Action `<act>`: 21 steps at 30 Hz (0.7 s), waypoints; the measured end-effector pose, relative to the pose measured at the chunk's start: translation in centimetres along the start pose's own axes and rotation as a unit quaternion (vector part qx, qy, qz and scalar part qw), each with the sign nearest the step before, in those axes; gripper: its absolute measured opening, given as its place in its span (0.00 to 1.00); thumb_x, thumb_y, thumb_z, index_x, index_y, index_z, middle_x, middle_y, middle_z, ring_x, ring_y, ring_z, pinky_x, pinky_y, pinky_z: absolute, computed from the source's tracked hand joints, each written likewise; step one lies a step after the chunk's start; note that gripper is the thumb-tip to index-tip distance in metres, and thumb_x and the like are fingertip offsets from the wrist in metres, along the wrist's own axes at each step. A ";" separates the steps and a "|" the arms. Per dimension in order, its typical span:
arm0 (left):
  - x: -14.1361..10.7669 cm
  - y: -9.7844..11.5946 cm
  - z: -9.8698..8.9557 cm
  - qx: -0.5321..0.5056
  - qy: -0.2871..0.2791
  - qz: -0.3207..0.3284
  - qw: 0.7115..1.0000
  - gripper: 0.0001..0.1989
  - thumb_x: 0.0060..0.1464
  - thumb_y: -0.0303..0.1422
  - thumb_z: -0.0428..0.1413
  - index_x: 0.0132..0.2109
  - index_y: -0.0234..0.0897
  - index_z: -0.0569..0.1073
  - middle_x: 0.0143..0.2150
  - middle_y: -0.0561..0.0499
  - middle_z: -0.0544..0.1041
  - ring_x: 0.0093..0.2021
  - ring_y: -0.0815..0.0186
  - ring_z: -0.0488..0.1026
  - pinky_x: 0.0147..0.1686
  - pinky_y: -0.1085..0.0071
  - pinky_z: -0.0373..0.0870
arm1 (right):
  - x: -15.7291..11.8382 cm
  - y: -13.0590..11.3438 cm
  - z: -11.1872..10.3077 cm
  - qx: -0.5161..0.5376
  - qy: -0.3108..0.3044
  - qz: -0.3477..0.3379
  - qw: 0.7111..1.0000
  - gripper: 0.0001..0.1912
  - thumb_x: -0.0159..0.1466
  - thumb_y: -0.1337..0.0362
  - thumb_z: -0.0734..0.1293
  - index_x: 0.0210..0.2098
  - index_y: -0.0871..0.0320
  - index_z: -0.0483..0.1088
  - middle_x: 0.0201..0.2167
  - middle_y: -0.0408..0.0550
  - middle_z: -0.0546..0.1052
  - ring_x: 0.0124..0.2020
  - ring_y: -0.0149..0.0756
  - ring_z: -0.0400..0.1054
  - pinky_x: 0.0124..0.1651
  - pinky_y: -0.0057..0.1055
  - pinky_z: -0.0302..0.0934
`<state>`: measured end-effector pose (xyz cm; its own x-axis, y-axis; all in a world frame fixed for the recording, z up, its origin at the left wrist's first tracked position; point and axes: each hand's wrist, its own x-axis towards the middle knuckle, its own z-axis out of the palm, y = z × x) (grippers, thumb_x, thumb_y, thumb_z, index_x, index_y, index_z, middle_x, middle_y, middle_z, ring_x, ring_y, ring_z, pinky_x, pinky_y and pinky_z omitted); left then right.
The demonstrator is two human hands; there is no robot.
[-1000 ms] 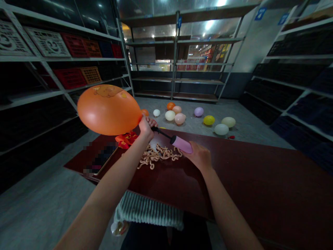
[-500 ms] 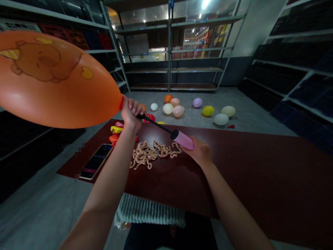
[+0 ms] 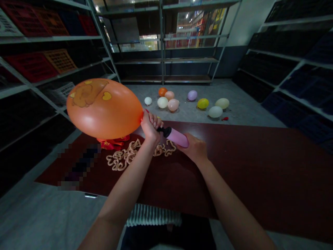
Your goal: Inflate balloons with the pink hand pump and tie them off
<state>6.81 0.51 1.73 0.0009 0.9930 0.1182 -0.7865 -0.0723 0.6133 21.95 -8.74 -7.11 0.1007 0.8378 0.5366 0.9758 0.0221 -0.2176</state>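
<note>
My left hand [image 3: 151, 126] is closed around the neck of a large orange balloon [image 3: 111, 107] and the black nozzle end of a hand pump. The inflated balloon, printed with a brown cartoon animal and a yellow heart, stretches to the left of that hand. In my right hand [image 3: 195, 147] is the pink barrel of the balloon pump [image 3: 179, 137], its black end close to my left hand. Below, beige curly strands [image 3: 125, 156] lie on the table, partly hidden by my left forearm. Red uninflated balloons [image 3: 111, 144] are bunched under the orange balloon.
The dark red-brown table [image 3: 247, 173] spans the front. A blurred-out dark object [image 3: 82, 166] lies on its left part. Several inflated balloons, among them a yellow one [image 3: 203, 103] and a lilac one [image 3: 192, 95], sit on the floor beyond. Metal shelves [image 3: 162, 62] stand behind and at both sides.
The pump's black rod, long and exposed before, is now mostly inside the barrel, and my hands are closer together. The orange balloon has shifted right and down and looks smaller in view.
</note>
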 end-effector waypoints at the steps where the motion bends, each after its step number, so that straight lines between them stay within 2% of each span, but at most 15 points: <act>1: -0.3 -0.3 -0.2 0.000 0.005 -0.003 1.000 0.30 0.65 0.47 0.46 0.19 0.38 0.51 0.14 0.59 0.45 0.13 0.75 0.43 0.14 0.72 0.47 | 0.0 -0.1 -0.1 -0.001 -0.002 -0.004 1.000 0.25 0.59 0.41 0.64 0.38 0.57 0.73 0.30 0.50 0.79 0.31 0.39 0.73 0.30 0.30 0.50; 10: -0.1 0.5 -3.3 -0.042 0.051 -0.025 0.997 0.30 0.65 0.49 0.45 0.20 0.37 0.48 0.15 0.59 0.44 0.14 0.74 0.41 0.16 0.72 0.47 | 0.1 -0.4 0.2 -0.026 -0.032 -0.051 0.998 0.25 0.60 0.41 0.65 0.42 0.56 0.73 0.34 0.49 0.79 0.32 0.38 0.71 0.32 0.30 0.50; 16: 0.4 0.4 -4.0 -0.080 0.058 -0.037 0.994 0.29 0.67 0.47 0.42 0.20 0.37 0.50 0.14 0.58 0.45 0.13 0.74 0.42 0.16 0.73 0.46 | 0.1 -0.4 0.1 -0.053 -0.035 -0.055 0.996 0.26 0.61 0.41 0.63 0.43 0.56 0.73 0.35 0.49 0.79 0.32 0.37 0.71 0.33 0.31 0.51; 21: 1.0 1.1 -4.5 -0.105 0.061 -0.032 0.992 0.29 0.67 0.47 0.42 0.20 0.37 0.49 0.13 0.59 0.47 0.13 0.74 0.43 0.16 0.73 0.47 | 0.2 0.6 -0.5 -0.107 -0.032 -0.060 0.992 0.26 0.61 0.40 0.63 0.45 0.54 0.72 0.36 0.48 0.79 0.34 0.40 0.72 0.35 0.32 0.53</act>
<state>3.17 1.89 -0.98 -0.0098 0.9998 -0.0189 -0.8988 -0.0005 0.4384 22.62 -8.87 -6.72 -0.0236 0.8697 0.4931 0.9996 0.0125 0.0258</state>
